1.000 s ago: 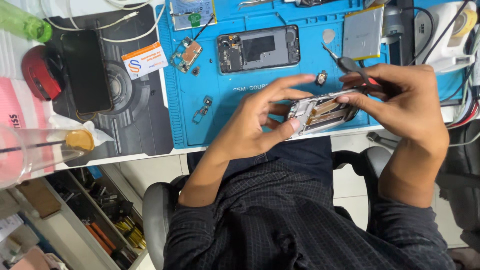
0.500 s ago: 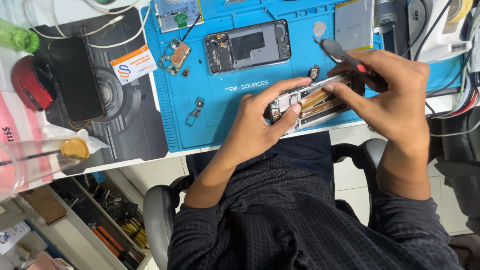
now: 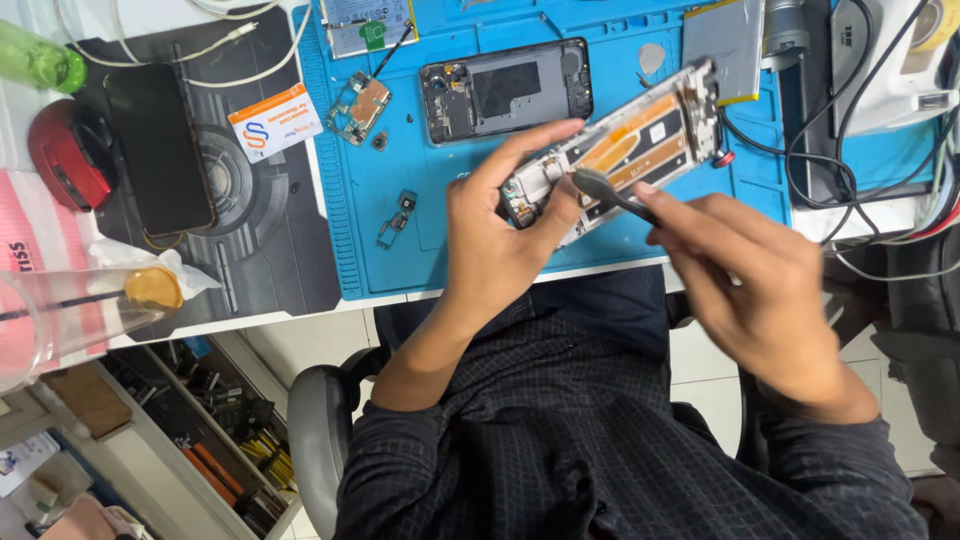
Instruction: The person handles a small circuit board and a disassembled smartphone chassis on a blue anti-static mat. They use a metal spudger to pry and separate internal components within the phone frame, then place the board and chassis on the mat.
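Near the middle of the frame, the fingers (image 3: 540,150) of the left hand (image 3: 495,235) pinch the lower left end of an opened phone frame with orange and grey parts inside (image 3: 625,145); the thumb lies across its near edge and the forefinger stretches along its far edge. That frame is held tilted, its other end rising toward the upper right, above a blue silicone repair mat (image 3: 430,245). The right hand (image 3: 745,275), at centre right, has its fingers closed around a thin grey metal prying tool (image 3: 608,192), whose rounded tip touches the frame's inner face close to the left thumb.

Just above the left hand, flat on the mat, lies a black phone back shell with its inside showing (image 3: 505,90). Left of it are a small green and copper circuit board (image 3: 358,105) and, lower down, a small dark loose part (image 3: 398,215). A flat grey battery pack (image 3: 722,38) lies at the upper right of the mat, beside black cables (image 3: 850,120).

Further left, a black smartphone with a dark screen (image 3: 158,150) rests on a black mat with a round pattern (image 3: 250,230), with a white and orange card (image 3: 272,122) beside it. A red rounded object (image 3: 65,165) and a green bottle (image 3: 40,60) sit at the far upper left. A clear plastic cup (image 3: 70,320) stands at the worktop's lower left edge.
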